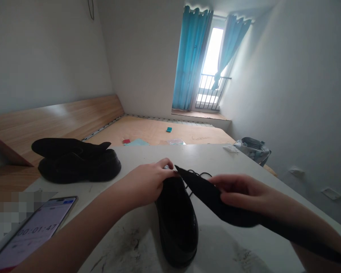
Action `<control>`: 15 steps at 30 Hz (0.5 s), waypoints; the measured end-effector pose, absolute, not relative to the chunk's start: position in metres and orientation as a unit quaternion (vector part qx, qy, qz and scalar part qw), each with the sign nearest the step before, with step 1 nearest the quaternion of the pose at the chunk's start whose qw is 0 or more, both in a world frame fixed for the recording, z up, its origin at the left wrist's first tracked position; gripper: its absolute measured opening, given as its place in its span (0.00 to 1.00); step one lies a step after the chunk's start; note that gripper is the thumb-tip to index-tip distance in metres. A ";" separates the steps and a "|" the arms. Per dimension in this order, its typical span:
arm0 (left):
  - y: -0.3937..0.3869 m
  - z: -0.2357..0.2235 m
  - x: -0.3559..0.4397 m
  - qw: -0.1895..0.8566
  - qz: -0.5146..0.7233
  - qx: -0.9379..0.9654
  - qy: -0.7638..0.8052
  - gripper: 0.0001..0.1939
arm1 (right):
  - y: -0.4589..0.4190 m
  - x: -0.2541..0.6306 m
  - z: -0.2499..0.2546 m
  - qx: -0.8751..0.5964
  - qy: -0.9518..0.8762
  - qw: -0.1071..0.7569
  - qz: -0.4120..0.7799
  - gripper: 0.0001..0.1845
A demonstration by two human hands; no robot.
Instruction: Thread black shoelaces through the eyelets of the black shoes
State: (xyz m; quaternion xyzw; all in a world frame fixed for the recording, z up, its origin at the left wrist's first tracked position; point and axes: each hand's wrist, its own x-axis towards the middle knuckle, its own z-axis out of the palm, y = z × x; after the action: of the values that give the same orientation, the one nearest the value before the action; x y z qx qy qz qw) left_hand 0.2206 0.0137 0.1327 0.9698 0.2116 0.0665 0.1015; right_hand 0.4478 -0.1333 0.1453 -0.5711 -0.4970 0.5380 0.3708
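Note:
A black shoe (177, 223) lies on the white table (142, 151) in front of me, toe toward me. My left hand (147, 182) grips the shoe's far opening, fingers curled over its edge. My right hand (238, 193) pinches a flat black insole (207, 193), whose pointed tip sits at the shoe's opening. Black laces (200, 175) show just behind the insole.
A second black shoe (79, 165) with an insole lying on top (65, 147) sits at the table's far left. A phone (31, 233) showing a timer lies at the near left. A bare wooden bed platform (159, 131), a bag (252, 149) and a blue-curtained window (213, 64) lie beyond.

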 end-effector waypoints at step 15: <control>0.022 0.128 0.214 0.196 0.058 0.956 0.212 0.35 | -0.086 0.354 0.177 -0.632 -0.756 -0.003 0.168 0.15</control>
State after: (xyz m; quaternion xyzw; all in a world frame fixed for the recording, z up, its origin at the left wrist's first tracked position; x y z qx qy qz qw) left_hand 0.2143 0.0219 0.1278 0.9555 0.2122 0.0580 0.1963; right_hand 0.3541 -0.0861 0.1767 -0.6323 -0.7562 0.1683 -0.0031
